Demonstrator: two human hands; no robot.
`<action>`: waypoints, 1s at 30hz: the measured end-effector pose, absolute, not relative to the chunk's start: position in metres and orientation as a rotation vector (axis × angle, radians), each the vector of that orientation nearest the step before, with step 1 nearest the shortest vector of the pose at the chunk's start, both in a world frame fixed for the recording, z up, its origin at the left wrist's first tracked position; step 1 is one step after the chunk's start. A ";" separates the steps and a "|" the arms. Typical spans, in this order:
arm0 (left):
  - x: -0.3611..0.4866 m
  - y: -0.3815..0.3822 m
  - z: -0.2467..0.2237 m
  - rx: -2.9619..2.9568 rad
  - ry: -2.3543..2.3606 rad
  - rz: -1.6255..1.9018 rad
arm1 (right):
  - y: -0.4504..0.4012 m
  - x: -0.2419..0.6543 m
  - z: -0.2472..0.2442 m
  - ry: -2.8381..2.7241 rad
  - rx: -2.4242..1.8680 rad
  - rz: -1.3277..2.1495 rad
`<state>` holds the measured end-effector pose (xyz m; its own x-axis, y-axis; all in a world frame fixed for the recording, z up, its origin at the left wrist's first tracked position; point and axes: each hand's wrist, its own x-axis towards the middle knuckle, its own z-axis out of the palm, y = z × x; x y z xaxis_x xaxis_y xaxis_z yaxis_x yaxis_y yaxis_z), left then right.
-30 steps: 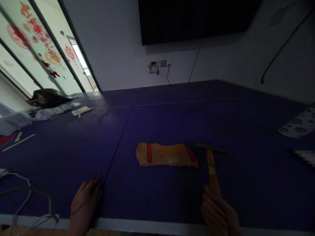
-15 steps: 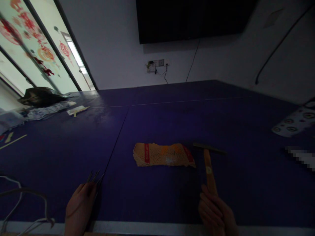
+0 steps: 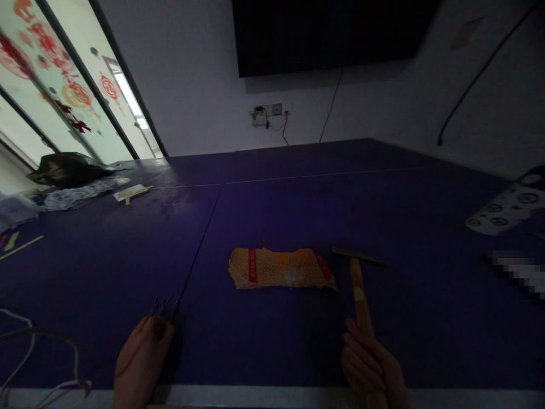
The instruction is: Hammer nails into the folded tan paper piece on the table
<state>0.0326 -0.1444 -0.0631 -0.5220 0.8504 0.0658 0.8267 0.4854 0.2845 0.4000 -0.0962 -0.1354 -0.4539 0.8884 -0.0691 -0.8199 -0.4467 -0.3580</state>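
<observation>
Now, left hand [image 3: 142, 355] pinching rods [image 3: 163, 305], right hand [image 3: 371, 359] clasping hammer [image 3: 359, 294]

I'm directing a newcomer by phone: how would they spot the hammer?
On the big purple table, find the torn tan piece with red bands. Just right of it is the hammer, gripped by the right hand. Unlike that flat piece, it has a narrow dark head across a wooden handle.

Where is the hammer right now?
In the head view, the hammer is right of centre, its handle gripped in the right hand, its metal head beside the upper right end of the tan patterned piece.
</observation>
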 end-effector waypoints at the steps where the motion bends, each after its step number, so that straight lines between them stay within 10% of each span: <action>1: 0.033 -0.145 -0.064 1.498 2.624 0.538 | -0.097 0.400 -0.134 -0.332 -0.332 2.020; 30: 0.104 -0.123 -0.078 0.791 1.541 1.419 | -0.100 0.396 -0.130 -0.270 -0.373 1.987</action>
<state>0.1042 -0.1231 -0.0779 -0.4176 0.8912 -0.1773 -0.1039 0.1470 0.9837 0.3964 -0.0998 -0.1295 -0.4033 0.9041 -0.1409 -0.8339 -0.4266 -0.3502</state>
